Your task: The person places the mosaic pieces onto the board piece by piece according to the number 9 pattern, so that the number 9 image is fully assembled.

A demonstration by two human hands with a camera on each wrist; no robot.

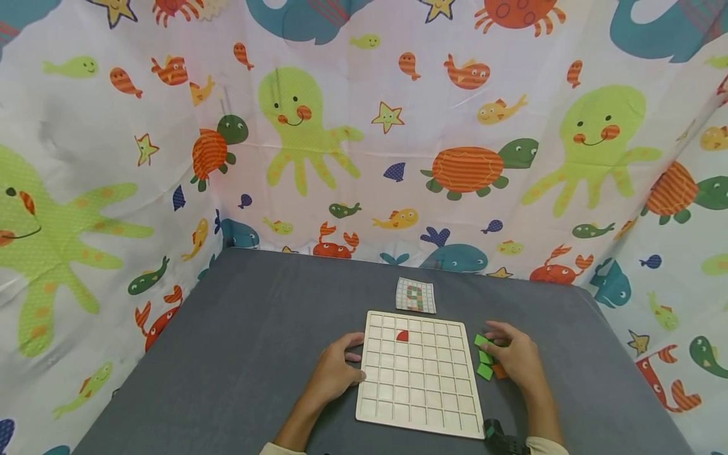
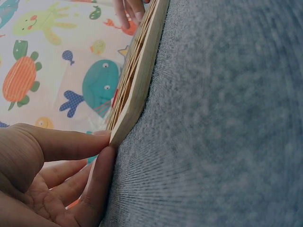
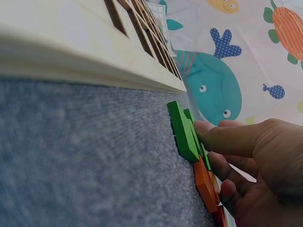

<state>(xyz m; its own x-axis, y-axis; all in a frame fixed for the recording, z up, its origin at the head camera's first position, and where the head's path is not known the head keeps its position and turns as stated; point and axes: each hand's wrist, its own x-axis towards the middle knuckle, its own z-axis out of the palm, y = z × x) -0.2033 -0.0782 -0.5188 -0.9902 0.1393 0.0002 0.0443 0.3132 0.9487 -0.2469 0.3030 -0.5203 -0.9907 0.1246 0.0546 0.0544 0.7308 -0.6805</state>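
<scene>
A pale wooden grid board (image 1: 418, 379) lies on the grey cloth, with a red quarter-round piece (image 1: 402, 335) in one of its upper cells. My left hand (image 1: 335, 370) holds the board's left edge; in the left wrist view the thumb (image 2: 78, 142) and a finger come together at its corner. Beyond the right edge, several green tiles (image 1: 485, 371) lie beside an orange tile (image 1: 500, 371). My right hand (image 1: 516, 354) is over this group, its thumb (image 3: 227, 140) at a green tile (image 3: 182, 135) and the other fingers loosely bent. Part of the group is hidden behind that hand.
A small printed card (image 1: 416, 296) with a coloured grid pattern lies just behind the board. Near the board's lower right corner is a dark device (image 1: 500, 437) at the right wrist. A sea-animal curtain (image 1: 364, 145) hangs around the grey table (image 1: 227, 354).
</scene>
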